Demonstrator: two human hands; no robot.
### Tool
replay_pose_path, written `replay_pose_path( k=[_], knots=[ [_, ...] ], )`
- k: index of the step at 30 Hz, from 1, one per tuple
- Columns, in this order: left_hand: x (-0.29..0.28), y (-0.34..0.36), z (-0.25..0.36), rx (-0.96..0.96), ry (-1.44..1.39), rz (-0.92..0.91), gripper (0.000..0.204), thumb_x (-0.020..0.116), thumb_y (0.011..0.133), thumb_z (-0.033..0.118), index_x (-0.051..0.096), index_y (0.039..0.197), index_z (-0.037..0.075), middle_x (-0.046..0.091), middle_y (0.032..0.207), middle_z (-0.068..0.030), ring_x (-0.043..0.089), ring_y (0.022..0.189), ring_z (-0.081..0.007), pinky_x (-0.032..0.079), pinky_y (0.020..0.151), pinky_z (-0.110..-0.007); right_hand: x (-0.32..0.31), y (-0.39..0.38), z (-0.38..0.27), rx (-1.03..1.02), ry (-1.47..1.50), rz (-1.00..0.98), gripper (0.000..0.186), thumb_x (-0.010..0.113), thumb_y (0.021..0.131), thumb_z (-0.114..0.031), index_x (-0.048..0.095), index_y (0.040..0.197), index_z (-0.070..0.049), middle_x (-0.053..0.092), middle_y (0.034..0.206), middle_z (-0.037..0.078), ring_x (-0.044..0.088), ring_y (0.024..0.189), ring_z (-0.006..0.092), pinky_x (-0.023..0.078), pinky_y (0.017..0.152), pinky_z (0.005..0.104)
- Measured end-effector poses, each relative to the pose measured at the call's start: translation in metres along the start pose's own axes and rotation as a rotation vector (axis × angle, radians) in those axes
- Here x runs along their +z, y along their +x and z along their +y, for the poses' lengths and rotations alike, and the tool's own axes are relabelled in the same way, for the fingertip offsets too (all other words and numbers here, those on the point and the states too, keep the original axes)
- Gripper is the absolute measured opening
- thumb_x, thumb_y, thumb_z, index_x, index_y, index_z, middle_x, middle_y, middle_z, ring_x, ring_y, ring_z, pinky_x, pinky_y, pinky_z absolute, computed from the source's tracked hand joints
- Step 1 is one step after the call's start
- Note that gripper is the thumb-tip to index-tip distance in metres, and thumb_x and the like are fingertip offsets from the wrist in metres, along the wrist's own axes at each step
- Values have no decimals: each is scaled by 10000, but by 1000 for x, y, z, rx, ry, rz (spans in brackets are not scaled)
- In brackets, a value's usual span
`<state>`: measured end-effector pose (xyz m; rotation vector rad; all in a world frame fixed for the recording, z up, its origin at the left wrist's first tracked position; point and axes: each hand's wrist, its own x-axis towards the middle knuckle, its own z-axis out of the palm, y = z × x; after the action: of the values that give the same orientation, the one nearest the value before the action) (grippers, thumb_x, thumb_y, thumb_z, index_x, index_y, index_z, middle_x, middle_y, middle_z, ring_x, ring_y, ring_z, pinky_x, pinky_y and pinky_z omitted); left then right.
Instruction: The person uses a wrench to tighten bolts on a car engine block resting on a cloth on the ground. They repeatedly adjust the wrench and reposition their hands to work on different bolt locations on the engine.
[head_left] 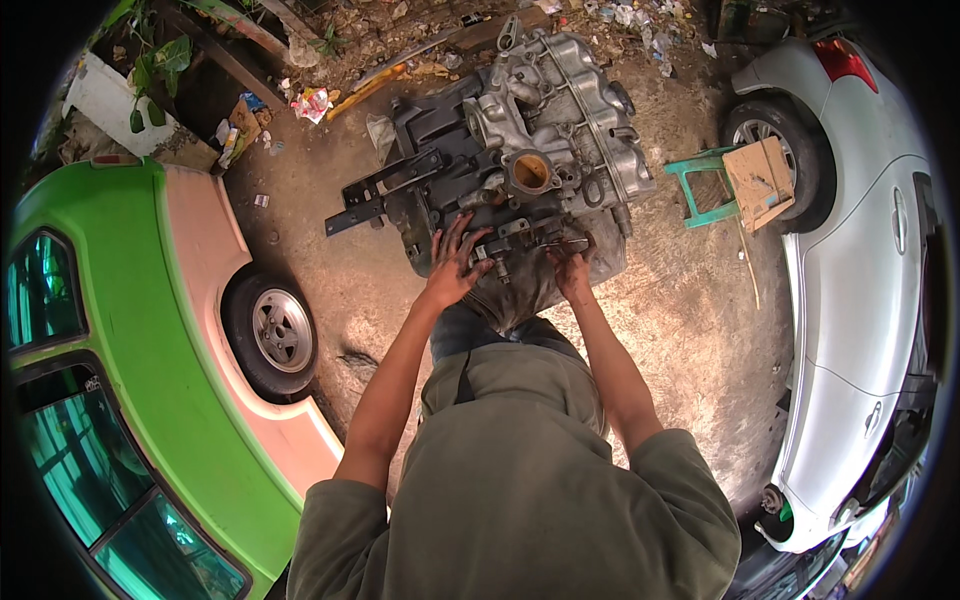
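A large greasy engine [590, 105] stands in front of me, its silver-grey metal cover at the upper right and dark parts at the left. A round opening with a brownish inside [530, 172] faces up near its middle. My left hand [458, 264] lies on the near left side of the engine, fingers spread and blackened, beside a small metal fitting [502, 268]. At the near right side, my right hand [573, 272] is closed around a thin shiny metal piece [570, 244], perhaps a tool; its full shape is hidden by the fingers.
A dark metal bracket [385, 190] juts out at the engine's left. On the left stands a green and pink vehicle [190, 300], on the right a silver car [850, 290]. A green stool [690, 190] with a brown board [760, 182] is near its wheel. Litter lies at the back.
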<state>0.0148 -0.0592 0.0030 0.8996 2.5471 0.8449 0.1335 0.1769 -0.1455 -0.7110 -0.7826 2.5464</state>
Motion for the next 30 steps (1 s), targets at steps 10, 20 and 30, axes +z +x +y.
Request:
replay_pose_path(
  k=[10,20,30],
  knots=[
    [-2,1,2,-8,-14,-28,623,493,902,602,428,1411,248,210,1566,-92,111,1479,-265,35,1174,-516,3,7,-4,-113,-150,-175,902,790,782,-357,159,1413,-226,566,1097,124,614,907,259,523,825,410],
    [-2,1,1,-19,-11,-39,632,484,901,613,428,1412,245,211,1566,-91,114,1479,-266,35,1175,-510,32,-4,-22,-133,-315,-93,986,809,725,-492,160,1415,-221,549,1101,117,620,895,234,537,785,373],
    [-1,0,0,-2,-26,-21,609,501,904,583,431,1412,255,212,1568,-90,112,1479,-265,31,1172,-501,34,-4,-23,-124,-384,-89,949,794,751,-475,155,1408,-231,542,1107,115,611,926,239,537,798,380]
  ],
)
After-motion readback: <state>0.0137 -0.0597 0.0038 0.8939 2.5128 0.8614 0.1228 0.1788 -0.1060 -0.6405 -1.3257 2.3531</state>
